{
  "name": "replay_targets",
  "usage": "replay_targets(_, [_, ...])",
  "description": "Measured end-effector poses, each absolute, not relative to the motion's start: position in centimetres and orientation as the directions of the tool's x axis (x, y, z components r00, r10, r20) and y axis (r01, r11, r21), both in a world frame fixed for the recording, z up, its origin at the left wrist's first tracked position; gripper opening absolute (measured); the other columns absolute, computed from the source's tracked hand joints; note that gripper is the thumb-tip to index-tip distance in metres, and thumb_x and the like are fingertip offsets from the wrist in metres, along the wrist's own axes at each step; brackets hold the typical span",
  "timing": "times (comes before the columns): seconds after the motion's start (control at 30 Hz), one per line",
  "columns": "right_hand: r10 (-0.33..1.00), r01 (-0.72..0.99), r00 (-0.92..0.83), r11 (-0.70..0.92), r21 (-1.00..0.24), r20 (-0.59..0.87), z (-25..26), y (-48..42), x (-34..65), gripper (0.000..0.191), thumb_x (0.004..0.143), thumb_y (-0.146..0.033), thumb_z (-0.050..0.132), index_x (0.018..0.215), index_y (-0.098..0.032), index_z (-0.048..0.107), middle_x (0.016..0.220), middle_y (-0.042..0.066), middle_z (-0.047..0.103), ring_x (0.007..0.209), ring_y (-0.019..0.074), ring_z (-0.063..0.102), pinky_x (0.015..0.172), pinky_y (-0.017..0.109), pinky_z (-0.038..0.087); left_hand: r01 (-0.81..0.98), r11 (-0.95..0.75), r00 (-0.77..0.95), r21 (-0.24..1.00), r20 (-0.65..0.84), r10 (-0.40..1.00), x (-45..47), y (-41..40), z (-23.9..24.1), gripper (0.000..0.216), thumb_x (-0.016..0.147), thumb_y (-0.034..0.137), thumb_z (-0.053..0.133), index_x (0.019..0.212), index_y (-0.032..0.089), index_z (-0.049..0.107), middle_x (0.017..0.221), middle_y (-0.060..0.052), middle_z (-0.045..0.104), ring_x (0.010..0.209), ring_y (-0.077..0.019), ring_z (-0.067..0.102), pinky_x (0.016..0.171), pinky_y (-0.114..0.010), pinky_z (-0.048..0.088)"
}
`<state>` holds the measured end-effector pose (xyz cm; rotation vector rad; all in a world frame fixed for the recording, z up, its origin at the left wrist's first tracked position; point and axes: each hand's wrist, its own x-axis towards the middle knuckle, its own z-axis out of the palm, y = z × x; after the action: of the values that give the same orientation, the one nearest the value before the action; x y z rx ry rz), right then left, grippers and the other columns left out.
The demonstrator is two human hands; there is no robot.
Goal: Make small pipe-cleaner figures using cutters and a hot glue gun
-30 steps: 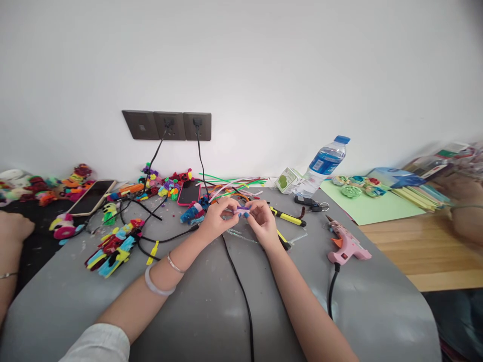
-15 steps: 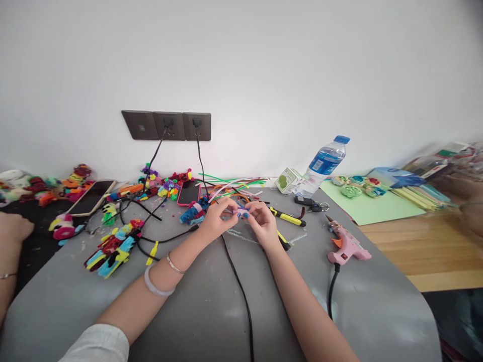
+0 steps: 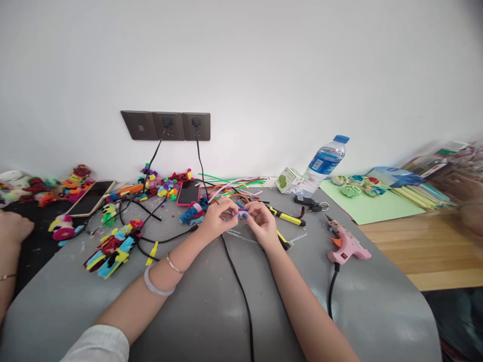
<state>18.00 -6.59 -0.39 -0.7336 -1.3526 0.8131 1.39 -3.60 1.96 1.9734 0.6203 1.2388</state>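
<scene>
Over the middle of the grey table (image 3: 196, 311), my left hand (image 3: 217, 219) and my right hand (image 3: 263, 223) meet fingertip to fingertip. Both are closed in a pinch on a short purple pipe cleaner (image 3: 243, 211), mostly covered by my fingers. Just behind them lie loose pipe cleaners (image 3: 241, 188) in several colours. A blue fuzzy figure (image 3: 192, 213) rests left of my left hand. Pliers with yellow and black handles (image 3: 287, 216) lie beside my right hand, partly hidden by it.
A pink glue gun (image 3: 347, 246) and a tilted water bottle (image 3: 324, 163) stand right, near green paper (image 3: 362, 206) with fabric flowers. Black cables (image 3: 239, 281) cross the table. Phones (image 3: 92, 197) and fuzzy figures (image 3: 113, 249) are left. Other people's hands (image 3: 15, 226) show at both sides.
My hands stay in nearly the same place, still pinching the purple pipe cleaner, with only a slight shift of the fingers. The other person's hand at right has moved a little.
</scene>
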Motion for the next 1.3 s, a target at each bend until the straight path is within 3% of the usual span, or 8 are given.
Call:
replay_targets(0.23, [0.864, -0.077, 0.037, 0.504, -0.860, 0.503, -0.28, -6.70, 17.92, 0.025, 0.084, -0.042, 0.070, 0.084, -0.024, 0.054, 0.091, 0.004, 0.056, 0.083, 0.0166, 0.058, 0.076, 0.031, 0.052, 0.038, -0.632, 0.422, 0.774, 0.560, 0.713, 1.42, -3.62, 1.85, 0.009, 0.078, 0.012, 0.057, 0.084, 0.019, 0.059, 0.084, -0.002, 0.054, 0.077, -0.0121, 0.057, 0.060, -0.020, 0.056])
replay_targets(0.5, [0.911, -0.128, 0.040, 0.413, -0.902, 0.412, -0.23, -6.74, 17.87, 0.035, 0.081, -0.043, 0.073, 0.105, -0.026, 0.054, 0.095, 0.003, 0.059, 0.081, 0.0156, 0.061, 0.072, 0.029, 0.053, 0.070, -0.646, 0.418, 0.760, 0.565, 0.711, 1.45, -3.69, 2.11, 0.011, 0.077, 0.010, 0.057, 0.083, 0.019, 0.058, 0.085, -0.003, 0.055, 0.076, -0.0122, 0.057, 0.057, -0.018, 0.055])
replay_targets(0.8, [0.928, -0.127, -0.003, 0.370, -0.921, 0.373, -0.75, -6.66, 18.18, 0.033, 0.081, -0.045, 0.073, 0.103, -0.024, 0.061, 0.096, 0.005, 0.066, 0.084, 0.0184, 0.066, 0.077, 0.033, 0.056, 0.104, -0.673, 0.438, 0.732, 0.574, 0.692, 1.39, -3.72, 1.72, 0.016, 0.079, 0.010, 0.055, 0.090, 0.020, 0.057, 0.092, -0.004, 0.058, 0.084, -0.0138, 0.060, 0.065, -0.022, 0.059])
replay_targets(1.0, [0.929, -0.140, 0.003, 0.366, -0.920, 0.370, -0.73, -6.71, 18.23, 0.031, 0.081, -0.043, 0.073, 0.102, -0.024, 0.062, 0.098, 0.005, 0.067, 0.087, 0.0188, 0.068, 0.078, 0.032, 0.056, 0.028, -0.532, 0.418, 0.846, 0.473, 0.776, 1.53, -3.96, 1.92, 0.037, 0.077, 0.013, 0.060, 0.109, 0.023, 0.045, 0.101, -0.005, 0.062, 0.089, -0.0152, 0.068, 0.067, -0.022, 0.058])
replay_targets(1.3, [0.910, -0.143, 0.000, 0.411, -0.900, 0.416, -0.86, -6.55, 18.23, 0.027, 0.082, -0.040, 0.074, 0.103, -0.024, 0.065, 0.100, 0.005, 0.066, 0.092, 0.0183, 0.066, 0.084, 0.032, 0.054, 0.004, -0.491, 0.368, 0.871, 0.455, 0.811, 1.65, -3.91, 1.86, 0.042, 0.075, 0.014, 0.064, 0.108, 0.023, 0.041, 0.102, -0.006, 0.066, 0.088, -0.0153, 0.069, 0.072, -0.024, 0.057])
